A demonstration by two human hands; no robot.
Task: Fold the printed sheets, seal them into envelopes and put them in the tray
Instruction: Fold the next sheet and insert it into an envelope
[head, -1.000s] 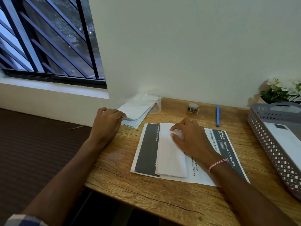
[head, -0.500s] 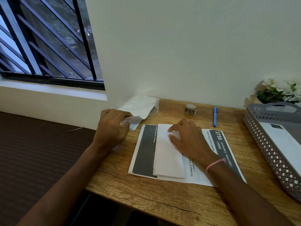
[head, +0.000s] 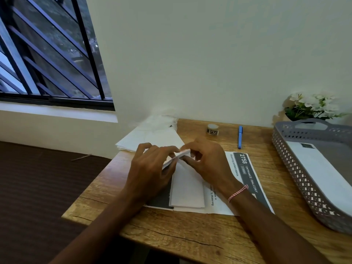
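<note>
Left hand [head: 150, 168] pinches a thin white paper envelope [head: 183, 154], held just above the folded white sheet [head: 187, 189] on the wooden desk [head: 190, 231]. Right hand [head: 207, 161] grips its other end, maybe opening the flap; hard to see. If the mouth is too tight, the sheet could crumple going in.

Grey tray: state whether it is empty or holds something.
Not empty: a white envelope lies flat inside the grey tray, a dark patch near its far end.
</note>
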